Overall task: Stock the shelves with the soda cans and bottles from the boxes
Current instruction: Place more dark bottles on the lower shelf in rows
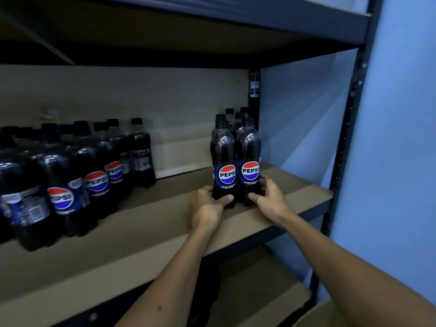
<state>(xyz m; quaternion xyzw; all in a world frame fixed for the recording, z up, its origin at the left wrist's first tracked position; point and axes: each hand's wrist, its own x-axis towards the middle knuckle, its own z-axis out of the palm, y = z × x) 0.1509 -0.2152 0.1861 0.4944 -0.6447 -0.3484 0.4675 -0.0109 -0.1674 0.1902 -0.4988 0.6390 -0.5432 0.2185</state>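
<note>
Pepsi bottles stand in two groups on the brown shelf board [146,230], and we have both hands on the group at the right end. That right-hand cluster [236,159] stands upright near the front edge of the board, close to the dark metal upright [339,147] and the blue wall [401,138]. Its two front bottles show their labels squarely to us, with "ZERO SUGAR" printed under the logo, and more black caps rise behind them, so the cluster runs back toward the rear of the shelf.

Our left hand [207,204] curls round the base of the front left bottle [223,161], thumb laid across the front near the bottom and fingers wrapped round its far left side. Our right hand [269,197] grips the base of the front right bottle [249,161] in the same way, thumb at the front and fingers reaching round its right side. Both bottles are touching each other and appear to rest on the board.

Well apart to the left, the larger group of bottles [70,175] fills that end of the shelf in rows, some labels turned sideways. Bare board lies between the two groups. A pale backing panel [141,102] closes the rear, another board [259,291] lies below, and a cardboard corner [354,315] shows at the lower right
</note>
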